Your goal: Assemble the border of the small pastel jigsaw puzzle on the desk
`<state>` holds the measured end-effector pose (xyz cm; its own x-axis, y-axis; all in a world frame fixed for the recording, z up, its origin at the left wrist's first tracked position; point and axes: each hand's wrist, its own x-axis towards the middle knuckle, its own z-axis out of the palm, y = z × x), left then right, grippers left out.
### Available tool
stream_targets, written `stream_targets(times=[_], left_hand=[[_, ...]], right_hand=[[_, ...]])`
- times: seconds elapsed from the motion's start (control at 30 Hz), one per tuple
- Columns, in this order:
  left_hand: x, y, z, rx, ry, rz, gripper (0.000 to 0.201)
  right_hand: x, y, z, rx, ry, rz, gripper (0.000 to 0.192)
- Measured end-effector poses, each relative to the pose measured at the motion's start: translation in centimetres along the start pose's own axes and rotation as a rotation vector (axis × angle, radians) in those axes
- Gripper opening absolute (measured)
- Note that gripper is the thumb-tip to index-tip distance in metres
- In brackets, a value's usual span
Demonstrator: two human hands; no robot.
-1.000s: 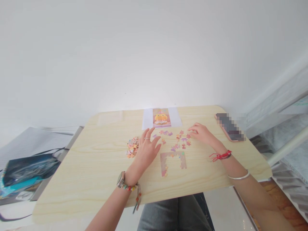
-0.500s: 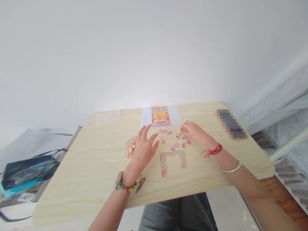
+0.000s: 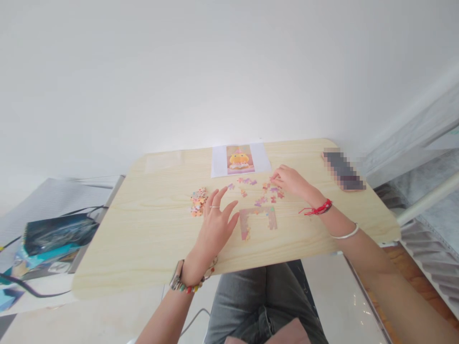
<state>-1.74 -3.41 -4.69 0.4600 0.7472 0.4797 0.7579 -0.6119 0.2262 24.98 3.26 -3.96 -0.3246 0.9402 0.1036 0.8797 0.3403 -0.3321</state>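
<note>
My left hand (image 3: 217,224) is over the table with its fingers spread, holding nothing. It lies between a pile of jigsaw pieces (image 3: 198,201) on its left and a partly joined puzzle frame (image 3: 244,218) on its right. That frame has a top edge and two sides, with bare wood inside. My right hand (image 3: 290,180) is closed in a pinch at the far side of some loose puzzle pieces (image 3: 273,190); a small pinkish puzzle piece (image 3: 271,179) shows at the fingertips, largely hidden. More loose pieces (image 3: 247,181) lie spread between the hands.
Against the wall, a paper sheet (image 3: 219,162) bears a printed picture (image 3: 240,160) of a yellow character. A pixelated phone (image 3: 343,171) rests at the back right. A clear flat sheet (image 3: 163,161) lies at the back left. Bags (image 3: 59,234) stand beyond the table's left edge.
The view has tilted down, so the table sits higher in the picture. My left hand has drawn back toward me, uncovering more of the pile and a loose piece. My right hand stays pinched by the pieces.
</note>
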Motion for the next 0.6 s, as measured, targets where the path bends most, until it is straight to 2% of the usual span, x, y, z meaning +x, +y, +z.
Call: stream_targets(times=[0.1,0.2,0.33,0.43,0.6], left_hand=[[-1.4,1.4,-0.1,-0.030,-0.047,0.012,0.021],[-2.8,2.8,0.1,-0.064,-0.100,0.027,0.021],[-3.8,4.5,0.6,-0.096,-0.156,0.053,0.021],[-3.8,5.5,0.8,-0.120,-0.196,0.067,0.022],[-3.4,6.6,0.9,-0.126,-0.249,0.054,0.021]], right_hand=[[-2.5,-1.3,-0.3,0.033,-0.017,-0.104,0.015],[-6.3,-2.9,0.1,0.037,-0.069,-0.224,0.014],[-10.5,-4.7,1.6,0.008,-0.099,-0.260,0.016],[-11.9,-5.5,2.3,-0.036,-0.072,-0.272,0.017],[-11.8,-6.2,2.3,-0.117,-0.026,-0.305,0.018]])
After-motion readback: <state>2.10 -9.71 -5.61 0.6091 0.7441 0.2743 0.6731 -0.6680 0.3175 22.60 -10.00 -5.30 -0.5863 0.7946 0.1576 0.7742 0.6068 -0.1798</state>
